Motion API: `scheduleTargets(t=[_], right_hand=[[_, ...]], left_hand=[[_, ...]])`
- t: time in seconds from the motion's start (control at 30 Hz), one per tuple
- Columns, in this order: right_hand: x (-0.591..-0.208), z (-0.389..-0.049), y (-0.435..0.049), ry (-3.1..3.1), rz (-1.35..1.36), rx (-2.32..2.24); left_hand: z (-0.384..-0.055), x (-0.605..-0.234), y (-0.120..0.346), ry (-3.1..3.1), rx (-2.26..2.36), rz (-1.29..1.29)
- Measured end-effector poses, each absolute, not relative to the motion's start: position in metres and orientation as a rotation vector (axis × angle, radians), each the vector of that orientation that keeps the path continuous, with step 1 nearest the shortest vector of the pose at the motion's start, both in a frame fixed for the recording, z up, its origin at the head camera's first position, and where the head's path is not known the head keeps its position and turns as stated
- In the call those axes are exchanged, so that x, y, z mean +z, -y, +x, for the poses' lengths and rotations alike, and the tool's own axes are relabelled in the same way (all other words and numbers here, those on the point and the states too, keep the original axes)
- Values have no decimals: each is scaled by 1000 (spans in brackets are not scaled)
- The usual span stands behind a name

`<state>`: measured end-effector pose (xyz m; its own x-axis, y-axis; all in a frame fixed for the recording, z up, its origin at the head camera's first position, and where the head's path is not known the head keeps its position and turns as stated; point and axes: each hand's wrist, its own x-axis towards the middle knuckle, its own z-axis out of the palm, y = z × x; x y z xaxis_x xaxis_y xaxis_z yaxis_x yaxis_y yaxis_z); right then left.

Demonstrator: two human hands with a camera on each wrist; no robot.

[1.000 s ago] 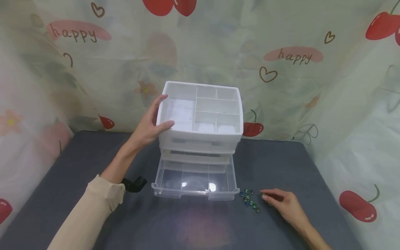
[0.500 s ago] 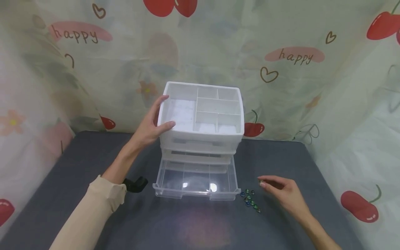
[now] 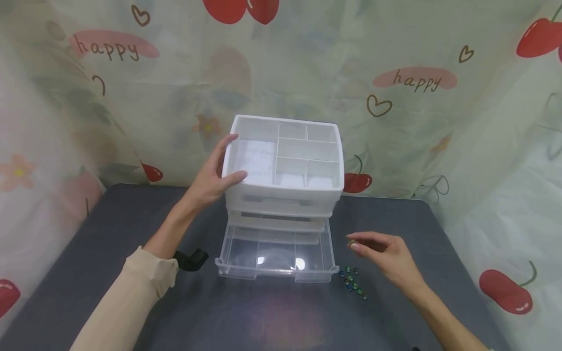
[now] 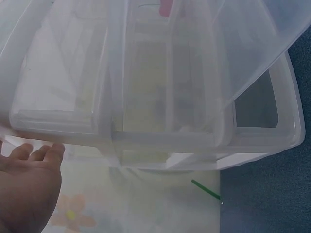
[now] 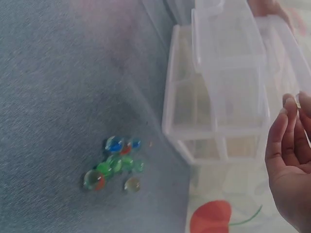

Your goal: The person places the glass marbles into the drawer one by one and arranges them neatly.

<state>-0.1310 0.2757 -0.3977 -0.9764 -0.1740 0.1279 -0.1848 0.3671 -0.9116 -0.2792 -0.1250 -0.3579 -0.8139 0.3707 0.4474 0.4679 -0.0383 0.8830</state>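
A white plastic drawer organizer [image 3: 283,192] with a divided top tray stands on the table, its lowest clear drawer [image 3: 276,272] pulled out. My left hand [image 3: 206,180] grips the organizer's upper left edge, thumb and forefinger over the rim. In the left wrist view, fingertips of the left hand [image 4: 29,184] lie at the side wall. To the right of the drawer, my right hand [image 3: 392,256] pinches a small glass marble [image 3: 352,242] between thumb and fingers, above the table. Several loose marbles [image 3: 350,279], green, blue and clear with orange, lie near the drawer's front right corner.
The dark table [image 3: 210,312] runs back to a printed cloth [image 3: 298,63] that hangs behind and at both sides. A black strap or mount [image 3: 191,260] sits at the left wrist. The open drawer juts toward the front.
My right hand has lifted the marble off the table and moved left and away from me, toward the open drawer. My left hand keeps its place on the organizer.
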Motion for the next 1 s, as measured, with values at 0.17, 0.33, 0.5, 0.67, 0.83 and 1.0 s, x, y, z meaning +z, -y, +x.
scheduleTargets(t=[0.17, 0.33, 0.5, 0.67, 0.83, 1.0], right_hand=[[-387, -136, -262, 2562, 407, 1816], [-382, -141, -247, 2560, 488, 1866], [-379, -147, -231, 2566, 507, 1929], [-378, -154, -213, 2573, 502, 1955], [-377, -162, -197, 2583, 503, 1937], [-380, -168, -184, 2588, 531, 1952]], left_hand=[[-280, -355, 124, 2106, -2008, -948], [-280, -355, 124, 2101, -2012, -942], [-278, -356, 123, 2108, -1992, -937], [-278, -358, 124, 2115, -1982, -922], [-279, -358, 124, 2100, -1996, -921], [-279, -358, 124, 2108, -1990, -915]])
